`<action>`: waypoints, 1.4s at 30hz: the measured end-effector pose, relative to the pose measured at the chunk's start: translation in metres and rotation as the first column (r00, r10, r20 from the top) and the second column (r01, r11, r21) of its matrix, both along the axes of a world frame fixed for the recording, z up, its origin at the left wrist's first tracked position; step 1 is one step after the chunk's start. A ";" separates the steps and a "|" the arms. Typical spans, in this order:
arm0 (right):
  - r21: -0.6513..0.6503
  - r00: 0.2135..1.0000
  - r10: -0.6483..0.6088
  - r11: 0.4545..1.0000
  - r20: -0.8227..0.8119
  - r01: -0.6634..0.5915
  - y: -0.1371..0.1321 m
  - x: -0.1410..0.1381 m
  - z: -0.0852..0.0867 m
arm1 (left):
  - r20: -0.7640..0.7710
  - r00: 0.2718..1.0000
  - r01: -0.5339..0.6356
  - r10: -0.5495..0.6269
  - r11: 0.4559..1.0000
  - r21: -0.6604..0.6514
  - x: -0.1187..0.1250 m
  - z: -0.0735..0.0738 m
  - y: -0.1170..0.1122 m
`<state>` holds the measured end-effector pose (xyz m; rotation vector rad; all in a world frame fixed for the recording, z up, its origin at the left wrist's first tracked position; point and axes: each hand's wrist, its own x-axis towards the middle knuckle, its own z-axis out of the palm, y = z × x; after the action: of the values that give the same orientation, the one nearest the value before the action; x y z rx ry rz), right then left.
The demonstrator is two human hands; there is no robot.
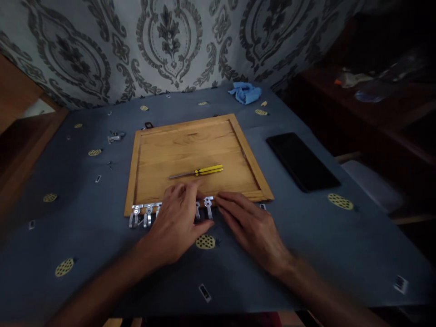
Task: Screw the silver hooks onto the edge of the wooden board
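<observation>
A wooden framed panel (190, 145) lies flat on a blue patterned tablecloth (85, 218). Along its near edge runs a row of several metal hooks (139, 215). My left hand (177, 222) rests palm down over the middle of that row, its fingers curled onto the panel's near rim. My right hand (248, 225) lies beside it, fingers stretched toward one hook (208, 206) and touching the panel's edge. A yellow-handled screwdriver (197, 172) lies on the panel just beyond my left fingers.
A black phone (301, 160) lies right of the panel. A blue cloth (245, 92) sits at the far edge by the patterned wall. Small metal hardware (115, 136) lies left of the panel. Dark wooden furniture (374, 104) stands to the right.
</observation>
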<state>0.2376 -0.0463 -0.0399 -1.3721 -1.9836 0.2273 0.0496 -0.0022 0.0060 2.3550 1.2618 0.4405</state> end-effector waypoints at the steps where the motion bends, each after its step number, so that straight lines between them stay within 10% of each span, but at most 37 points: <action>1: 0.009 1.000 0.005 1.000 0.008 -0.005 -0.001 0.000 0.000 | 0.006 1.000 -0.005 0.005 1.000 -0.001 0.000 0.000 0.000; 26: 0.214 0.997 0.072 0.974 0.023 -0.076 0.005 0.011 0.013 | -0.077 0.996 0.051 -0.052 0.999 -0.019 0.003 0.009 0.001; 36: 0.035 0.979 0.204 0.978 -0.001 -0.204 0.083 -0.021 0.079 | -0.171 0.971 0.174 -0.169 0.985 0.013 -0.003 0.015 0.008; 42: -0.090 0.953 0.258 0.965 0.160 -0.246 0.132 -0.059 0.072 | -0.106 0.980 0.177 -0.171 0.983 0.049 -0.006 0.007 0.008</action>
<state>0.1788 0.0857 0.0323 -1.2113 -2.3156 0.3063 0.0434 0.0056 0.0131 2.5389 1.0869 0.3091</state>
